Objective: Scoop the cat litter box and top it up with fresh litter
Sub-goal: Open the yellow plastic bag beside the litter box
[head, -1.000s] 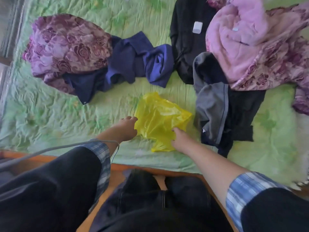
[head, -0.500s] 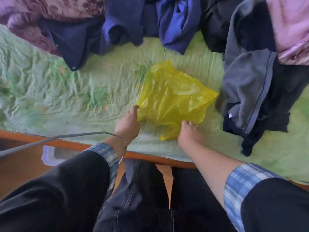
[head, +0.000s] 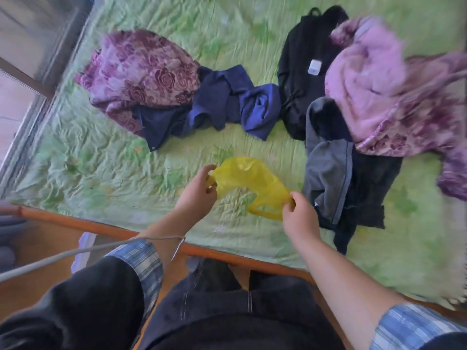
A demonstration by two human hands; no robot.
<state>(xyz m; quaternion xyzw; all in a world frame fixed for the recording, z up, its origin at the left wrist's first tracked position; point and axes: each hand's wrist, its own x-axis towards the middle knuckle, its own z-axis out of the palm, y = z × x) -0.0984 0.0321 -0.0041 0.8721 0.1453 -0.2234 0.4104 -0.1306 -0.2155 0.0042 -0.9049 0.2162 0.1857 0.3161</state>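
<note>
Nearest, at six o'clock of the view, are the person's dark trousers and both forearms in checked cuffs. A thin grey cord (head: 75, 252) runs from nine o'clock to the left wrist. Just beyond lies the wooden edge of the bed (head: 63, 219).

Over the green quilted sheet (head: 88, 173) the left hand (head: 198, 195) and the right hand (head: 300, 219) hold a yellow plastic bag (head: 247, 176) between them, lifted clear of the sheet. The left fingers (head: 202, 171) are curled and pinch the bag's edge at its nine o'clock end. The right fingers (head: 295, 198) are likewise closed in a pinch at its four o'clock corner, just above a looped handle.

At three o'clock of the bag, close to the right hand, lies a grey and black garment (head: 328, 173). Farther off, at twelve o'clock, is a blue garment (head: 227, 104), with a purple floral blanket (head: 141, 74) at eleven, a black garment (head: 298, 72) at one and a pink fleece (head: 366, 84) at two.

The step in hand looks like readying a waste bag. No litter box, scoop or litter is in view, so scooping seems not yet begun. The next move likely calls for rubbing the thin film apart to find the mouth, then carrying the opened bag to the box.
</note>
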